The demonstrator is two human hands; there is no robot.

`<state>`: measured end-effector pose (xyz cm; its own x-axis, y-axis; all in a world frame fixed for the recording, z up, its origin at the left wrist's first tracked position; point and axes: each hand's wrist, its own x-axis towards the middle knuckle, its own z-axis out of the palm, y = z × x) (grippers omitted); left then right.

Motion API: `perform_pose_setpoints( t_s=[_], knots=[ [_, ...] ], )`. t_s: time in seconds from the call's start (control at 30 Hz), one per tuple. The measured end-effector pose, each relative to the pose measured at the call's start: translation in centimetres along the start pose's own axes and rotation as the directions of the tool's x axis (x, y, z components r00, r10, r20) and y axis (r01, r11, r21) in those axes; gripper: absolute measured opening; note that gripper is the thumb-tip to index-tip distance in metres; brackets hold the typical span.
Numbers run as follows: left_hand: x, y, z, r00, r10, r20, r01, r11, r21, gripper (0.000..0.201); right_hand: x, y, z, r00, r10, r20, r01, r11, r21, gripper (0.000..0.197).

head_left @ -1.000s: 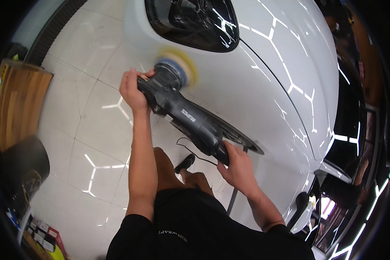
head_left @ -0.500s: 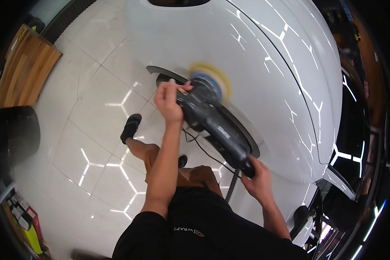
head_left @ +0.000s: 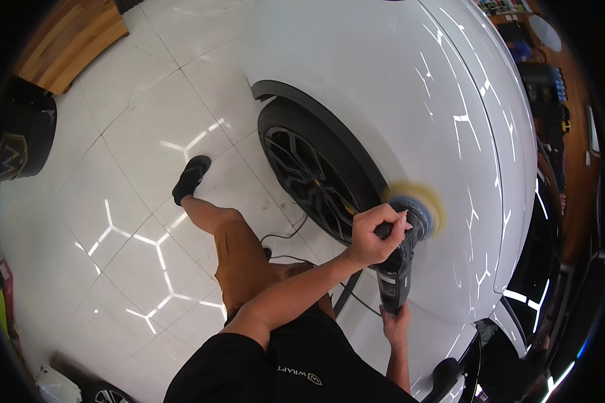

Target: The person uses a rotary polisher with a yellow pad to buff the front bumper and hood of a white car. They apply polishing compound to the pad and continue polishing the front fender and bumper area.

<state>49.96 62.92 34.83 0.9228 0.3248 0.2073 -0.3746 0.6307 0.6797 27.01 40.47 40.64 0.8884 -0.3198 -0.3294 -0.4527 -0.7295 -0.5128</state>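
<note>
A black corded car polisher (head_left: pixel 398 269) is held in both my hands. Its yellow foam pad (head_left: pixel 434 201), blurred by motion, lies against the white car fender (head_left: pixel 356 87), just beyond the rear end of the black wheel arch trim (head_left: pixel 323 111). My left hand (head_left: pixel 378 235) is closed round the side handle near the polisher's head. My right hand (head_left: pixel 396 324) grips the body's near end, its fingers partly hidden behind it. Below the arch sits the wheel (head_left: pixel 312 178) with a black spoked rim. The power cord (head_left: pixel 286 236) trails toward the floor by my legs.
Pale glossy tiles (head_left: pixel 141 101) cover the floor to the left. A wooden box (head_left: pixel 74 40) and a black bin (head_left: pixel 30 127) stand at the far left. The car's side mirror (head_left: pixel 444 376) is at the lower right. Shelves of supplies (head_left: pixel 544 80) line the far right.
Both hands have carried the polisher rightward and nearer, from above the wheel arch to its rear end. The polisher has turned more upright in view, and the wheel is now uncovered.
</note>
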Motion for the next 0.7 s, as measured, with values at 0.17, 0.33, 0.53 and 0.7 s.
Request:
perform_pose_setpoints(
  t_s=[0.17,0.33,0.53,0.7],
  knots=[
    [2.6,-1.4,-3.6,0.989,-0.088,-0.118,0.074,0.99,-0.119,0.018,2.2,-3.1,0.4,0.992,-0.13,-0.006,0.124,0.957,-0.261,0.05],
    [9.3,-2.4,-8.9,0.937,-0.17,-0.304,0.102,0.969,-0.227,0.025,6.3,-11.8,1.6,0.971,-0.238,0.024,0.223,0.869,-0.442,0.059],
    [16.9,-2.5,-14.8,0.91,-0.216,-0.353,0.125,0.956,-0.264,0.028,8.8,-22.5,4.1,0.976,-0.193,0.105,0.22,0.852,-0.476,0.062],
    [22.5,0.6,-13.4,0.918,-0.265,-0.294,0.22,0.959,-0.176,0.028,9.4,-28.1,3.9,0.993,-0.035,0.117,0.077,0.923,-0.378,0.061]
  ],
)
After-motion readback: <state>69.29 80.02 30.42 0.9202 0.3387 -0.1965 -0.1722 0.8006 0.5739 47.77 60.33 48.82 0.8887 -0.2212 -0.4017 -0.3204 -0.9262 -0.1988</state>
